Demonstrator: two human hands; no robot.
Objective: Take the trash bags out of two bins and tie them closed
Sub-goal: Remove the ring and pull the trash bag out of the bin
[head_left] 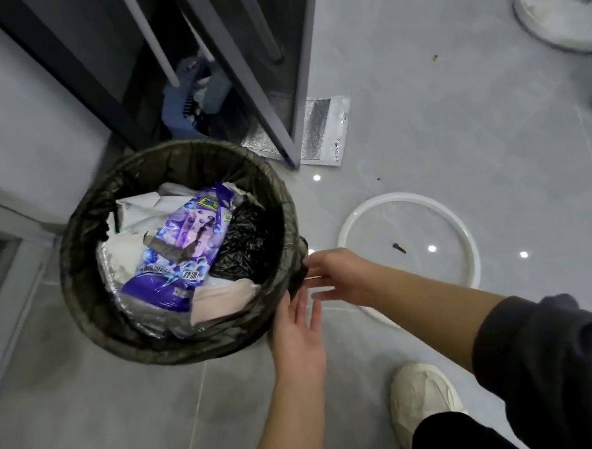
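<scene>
Trash [174, 252] is held in the bag [81, 236]; a ring [395, 196] is laid on the floor [87, 435] right of it, a pouch [325, 129] behind it.

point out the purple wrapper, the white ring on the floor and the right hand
purple wrapper [177, 271]: head view, middle of its printed face
white ring [395, 195]: head view, far arc of its rim
right hand [338, 276]: head view, back of the hand
</scene>
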